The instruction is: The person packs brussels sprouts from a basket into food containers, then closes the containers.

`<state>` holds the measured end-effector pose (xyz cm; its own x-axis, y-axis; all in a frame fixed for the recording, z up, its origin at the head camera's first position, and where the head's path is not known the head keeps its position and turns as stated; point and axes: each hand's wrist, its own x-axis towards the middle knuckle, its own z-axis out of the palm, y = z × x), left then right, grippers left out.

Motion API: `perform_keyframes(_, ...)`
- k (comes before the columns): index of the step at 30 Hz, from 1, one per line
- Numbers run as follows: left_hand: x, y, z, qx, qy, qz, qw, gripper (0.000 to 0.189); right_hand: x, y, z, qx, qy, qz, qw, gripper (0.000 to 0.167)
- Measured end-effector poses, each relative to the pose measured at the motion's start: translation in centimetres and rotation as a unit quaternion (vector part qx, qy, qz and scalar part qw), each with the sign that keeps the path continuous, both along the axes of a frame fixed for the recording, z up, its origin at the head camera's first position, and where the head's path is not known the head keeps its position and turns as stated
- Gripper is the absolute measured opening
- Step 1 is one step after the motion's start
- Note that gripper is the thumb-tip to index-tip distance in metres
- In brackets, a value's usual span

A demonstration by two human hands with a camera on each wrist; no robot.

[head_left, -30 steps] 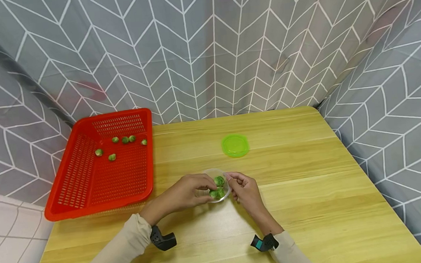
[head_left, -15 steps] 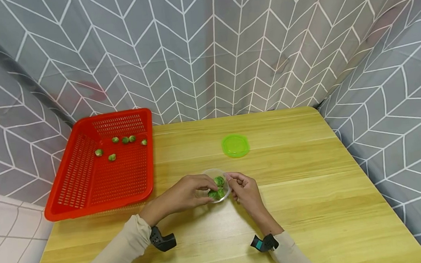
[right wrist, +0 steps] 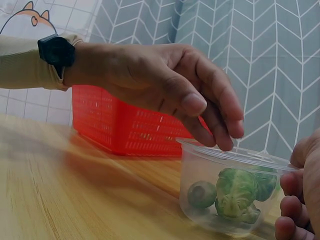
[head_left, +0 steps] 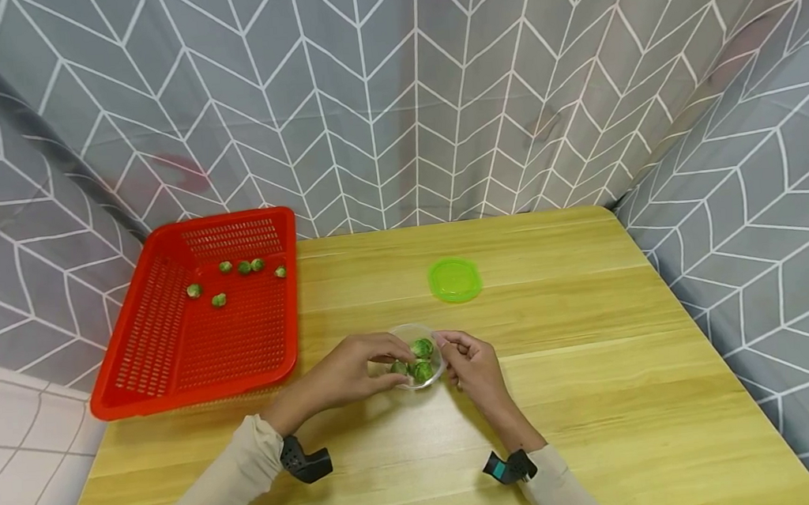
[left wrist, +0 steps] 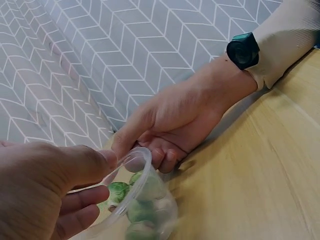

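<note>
Brussels sprouts [head_left: 423,371] lie in a tub [right wrist: 200,167] — left hand [head_left: 357,369] above, fingers parted, right hand [head_left: 473,364] pinching its rim.

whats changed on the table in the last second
The left hand drew slightly left, its fingers now loose over the clear container, holding nothing. Inside, one sprout now shows further left. The right hand still pinches the rim; the green lid and red basket stayed put.
</note>
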<state>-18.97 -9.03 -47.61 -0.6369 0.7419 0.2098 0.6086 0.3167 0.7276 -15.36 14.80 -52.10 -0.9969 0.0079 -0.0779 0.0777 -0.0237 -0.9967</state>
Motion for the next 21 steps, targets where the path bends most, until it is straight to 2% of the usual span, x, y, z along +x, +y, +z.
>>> perform_keyframes(2,0.0,-0.3,0.3,0.0,0.001,0.009,1.0,0.03,-0.3,0.1,-0.9,-0.002,0.003,-0.006,1.0,0.026)
perform_keyframes(12,-0.3,-2.0,2.0,0.016,-0.011,0.049,0.9986,0.03,-0.3,0.0,-0.9,0.002,-0.002,-0.009,1.0,0.024)
perform_keyframes(17,-0.4,-2.9,3.0,0.033,-0.002,0.065,0.9973,0.03,-0.2,0.0,-0.8,-0.001,-0.001,-0.01,1.0,0.025)
perform_keyframes(21,-0.6,-3.9,3.6,0.026,-0.001,0.092,0.9954,0.031,-0.3,0.0,-0.9,-0.004,-0.003,-0.009,0.9999,0.025)
